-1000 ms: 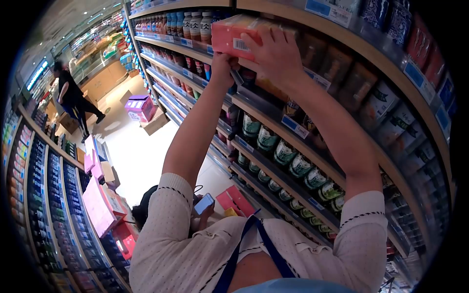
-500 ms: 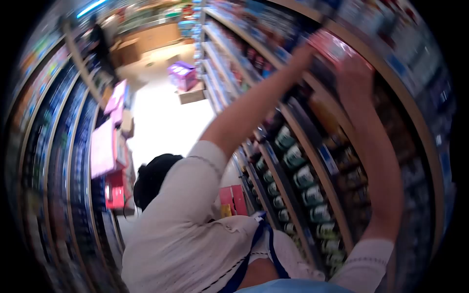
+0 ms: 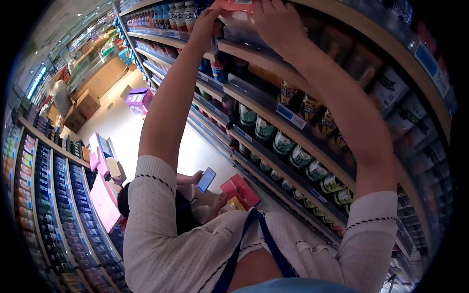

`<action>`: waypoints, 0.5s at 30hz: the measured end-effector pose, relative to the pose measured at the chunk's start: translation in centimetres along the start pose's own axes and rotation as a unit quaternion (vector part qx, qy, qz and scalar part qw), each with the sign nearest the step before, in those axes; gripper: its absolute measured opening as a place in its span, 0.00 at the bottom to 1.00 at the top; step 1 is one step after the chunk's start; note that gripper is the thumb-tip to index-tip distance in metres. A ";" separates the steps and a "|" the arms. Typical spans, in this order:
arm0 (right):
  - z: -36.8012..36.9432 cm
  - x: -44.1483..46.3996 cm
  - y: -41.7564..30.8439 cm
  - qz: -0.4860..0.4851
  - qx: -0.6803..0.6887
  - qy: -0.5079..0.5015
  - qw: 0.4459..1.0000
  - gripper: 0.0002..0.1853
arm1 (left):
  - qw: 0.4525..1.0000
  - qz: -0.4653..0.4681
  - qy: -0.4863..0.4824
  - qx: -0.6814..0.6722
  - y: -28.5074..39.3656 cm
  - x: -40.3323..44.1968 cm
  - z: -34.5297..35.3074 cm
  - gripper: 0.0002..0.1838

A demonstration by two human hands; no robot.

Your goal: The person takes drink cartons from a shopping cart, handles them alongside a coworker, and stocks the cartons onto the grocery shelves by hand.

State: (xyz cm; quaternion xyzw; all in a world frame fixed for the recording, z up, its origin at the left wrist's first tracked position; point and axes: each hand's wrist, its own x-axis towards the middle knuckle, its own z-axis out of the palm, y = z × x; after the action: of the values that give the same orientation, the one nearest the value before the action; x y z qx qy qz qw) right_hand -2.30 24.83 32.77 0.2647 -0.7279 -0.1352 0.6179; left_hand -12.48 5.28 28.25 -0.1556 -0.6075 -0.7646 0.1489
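Observation:
A red-pink pack (image 3: 234, 7) with a barcode label is at the top edge of the view, at an upper shelf. My left hand (image 3: 207, 27) grips its left end. My right hand (image 3: 278, 24) has its fingers closed over the right part. The pack's upper side is cut off by the frame. White-capped bottles (image 3: 181, 17) stand on the shelf to the left of my hands. Below the hands, a shelf holds yellow-and-dark cans (image 3: 309, 107), and green-and-white containers (image 3: 282, 143) stand lower down.
Below my left arm, a co-worker's hand holds a phone (image 3: 206, 179) near an open red box (image 3: 240, 190). A purple box (image 3: 139, 100) stands in the aisle. Pink cartons (image 3: 105, 202) line the left shelves (image 3: 58, 195). Another person (image 3: 60, 97) is farther back.
After a blurred turn of the view, the pack and both hands appear higher in the frame. The co-worker's phone and hands show more fully. The dark-clothed walking person is out of sight.

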 end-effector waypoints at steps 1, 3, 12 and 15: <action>0.6 -0.2 0.1 0.009 0.008 0.008 1.000 0.07 | 0.999 -0.029 -0.010 -0.009 -0.3 0.4 -0.2 0.14; 1.7 -0.1 0.6 0.030 0.017 -0.039 0.999 0.08 | 1.000 0.010 -0.020 0.001 0.3 -0.4 1.0 0.14; -1.0 1.9 1.2 0.288 0.309 -0.070 0.904 0.21 | 0.983 -0.012 -0.009 0.185 0.4 2.8 3.7 0.29; 0.5 2.0 0.9 0.321 0.236 -0.066 0.915 0.25 | 0.980 0.014 0.000 0.201 0.3 3.1 3.8 0.31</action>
State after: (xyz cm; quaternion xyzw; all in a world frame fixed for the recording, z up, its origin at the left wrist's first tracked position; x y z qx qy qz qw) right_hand -3.18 24.43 34.78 0.1453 -0.8233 0.2294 0.4985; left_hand -14.95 8.82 30.60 -0.1311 -0.7461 -0.6250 0.1882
